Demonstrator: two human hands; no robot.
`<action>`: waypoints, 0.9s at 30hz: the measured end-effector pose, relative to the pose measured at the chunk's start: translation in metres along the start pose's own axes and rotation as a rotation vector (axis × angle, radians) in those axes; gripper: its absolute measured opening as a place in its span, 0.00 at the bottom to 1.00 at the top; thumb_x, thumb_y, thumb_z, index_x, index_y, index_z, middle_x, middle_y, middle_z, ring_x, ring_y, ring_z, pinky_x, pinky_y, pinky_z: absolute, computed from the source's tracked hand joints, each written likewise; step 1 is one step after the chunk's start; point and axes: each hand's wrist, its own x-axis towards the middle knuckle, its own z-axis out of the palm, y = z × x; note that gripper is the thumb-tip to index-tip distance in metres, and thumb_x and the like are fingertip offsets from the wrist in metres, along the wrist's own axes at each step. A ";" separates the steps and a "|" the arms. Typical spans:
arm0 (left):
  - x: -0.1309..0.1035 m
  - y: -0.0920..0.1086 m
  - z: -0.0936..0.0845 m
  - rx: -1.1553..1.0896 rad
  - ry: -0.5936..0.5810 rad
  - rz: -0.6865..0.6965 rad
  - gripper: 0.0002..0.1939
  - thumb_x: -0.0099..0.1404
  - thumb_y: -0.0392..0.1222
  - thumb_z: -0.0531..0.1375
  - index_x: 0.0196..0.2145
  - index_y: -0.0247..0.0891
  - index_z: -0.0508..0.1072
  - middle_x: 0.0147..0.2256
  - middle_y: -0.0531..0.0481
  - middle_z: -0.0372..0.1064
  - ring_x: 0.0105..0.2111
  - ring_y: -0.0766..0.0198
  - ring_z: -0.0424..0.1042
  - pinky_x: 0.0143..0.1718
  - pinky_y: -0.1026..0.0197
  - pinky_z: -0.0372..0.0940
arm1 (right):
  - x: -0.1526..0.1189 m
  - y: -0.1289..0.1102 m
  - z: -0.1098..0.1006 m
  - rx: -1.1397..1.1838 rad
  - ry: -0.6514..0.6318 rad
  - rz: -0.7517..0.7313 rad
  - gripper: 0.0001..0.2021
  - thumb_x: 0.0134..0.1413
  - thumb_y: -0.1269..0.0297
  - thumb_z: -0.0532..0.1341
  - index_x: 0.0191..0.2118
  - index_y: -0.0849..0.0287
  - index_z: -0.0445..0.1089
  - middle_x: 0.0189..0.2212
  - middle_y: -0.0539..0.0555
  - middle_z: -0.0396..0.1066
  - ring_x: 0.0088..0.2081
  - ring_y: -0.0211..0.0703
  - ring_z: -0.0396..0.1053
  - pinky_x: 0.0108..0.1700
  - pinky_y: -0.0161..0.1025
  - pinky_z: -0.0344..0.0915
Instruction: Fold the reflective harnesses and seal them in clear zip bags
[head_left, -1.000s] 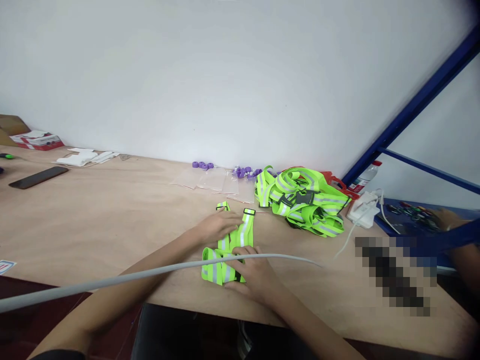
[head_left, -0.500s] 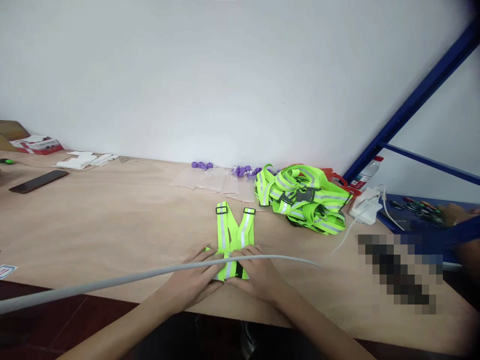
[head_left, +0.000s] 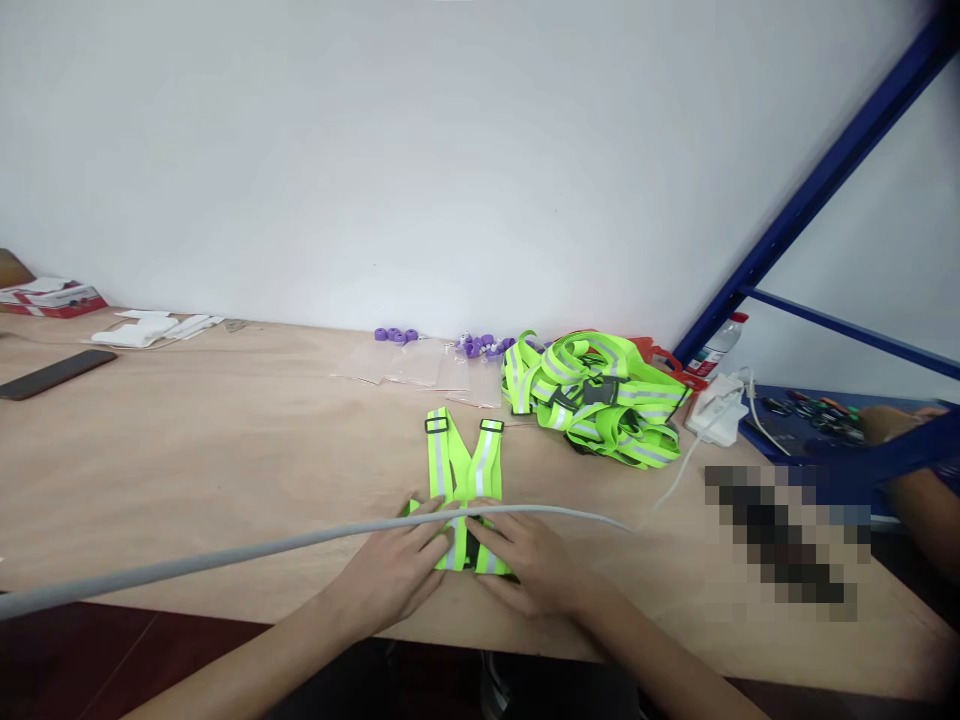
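A yellow-green reflective vest (head_left: 486, 467) made of straps with silver stripes lies folded on the table in front of me. Two black slide buckles sit at the far ends of its shoulder straps. My left hand (head_left: 394, 565) grips the near left part of the folded straps, fingers on top. On the near right part, my right hand (head_left: 534, 560) has its fingers over the fabric and its thumb by the near edge. A black piece shows between the hands. A grey cable (head_left: 322, 538) passes in front of the view and hides some of the fingers.
A heap of similar reflective vests (head_left: 600, 395) lies at the back right. Behind are clear plastic bags (head_left: 416, 362) and purple items (head_left: 484, 346). A white adapter (head_left: 718, 410), a bottle (head_left: 718, 345) and a blue frame (head_left: 814, 190) stand right. Another person's arm (head_left: 926, 510) shows at far right.
Both hands have come slightly nearer to me, and the right hand's fingers are spread more over the vest's near edge. The vest's lower part lies a little wider. The view has shifted slightly.
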 end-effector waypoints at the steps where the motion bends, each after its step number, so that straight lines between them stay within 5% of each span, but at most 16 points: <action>1: 0.000 0.000 0.000 -0.012 -0.011 -0.003 0.13 0.72 0.37 0.54 0.53 0.37 0.68 0.54 0.39 0.72 0.56 0.50 0.72 0.60 0.46 0.62 | -0.001 0.001 0.002 -0.015 0.011 -0.007 0.29 0.62 0.62 0.60 0.66 0.65 0.60 0.61 0.68 0.66 0.65 0.57 0.61 0.62 0.53 0.65; 9: 0.000 -0.004 0.001 -0.063 -0.045 -0.011 0.22 0.73 0.39 0.55 0.62 0.37 0.61 0.59 0.41 0.69 0.60 0.50 0.68 0.60 0.48 0.62 | -0.007 -0.002 0.001 -0.017 0.051 0.060 0.20 0.62 0.59 0.61 0.57 0.59 0.70 0.53 0.63 0.75 0.66 0.57 0.61 0.66 0.60 0.57; 14: 0.004 -0.005 -0.001 -0.131 -0.035 -0.017 0.24 0.73 0.39 0.55 0.64 0.40 0.61 0.59 0.41 0.70 0.57 0.52 0.71 0.59 0.49 0.64 | -0.011 -0.002 -0.008 0.011 0.039 0.099 0.24 0.58 0.68 0.59 0.61 0.59 0.68 0.59 0.65 0.70 0.61 0.54 0.66 0.59 0.50 0.68; 20: 0.016 -0.013 -0.014 -0.239 -0.024 -0.025 0.25 0.73 0.42 0.55 0.66 0.44 0.59 0.58 0.44 0.70 0.57 0.54 0.71 0.59 0.51 0.64 | -0.009 0.007 -0.007 0.068 0.021 0.139 0.24 0.61 0.66 0.58 0.63 0.58 0.66 0.58 0.62 0.72 0.58 0.52 0.70 0.58 0.48 0.69; 27: 0.039 -0.031 -0.023 -0.313 -0.135 -0.086 0.17 0.76 0.49 0.47 0.50 0.43 0.73 0.43 0.47 0.78 0.43 0.53 0.77 0.45 0.56 0.70 | 0.001 0.016 -0.008 0.224 0.102 0.305 0.19 0.66 0.60 0.53 0.57 0.59 0.69 0.51 0.62 0.77 0.51 0.53 0.75 0.53 0.48 0.72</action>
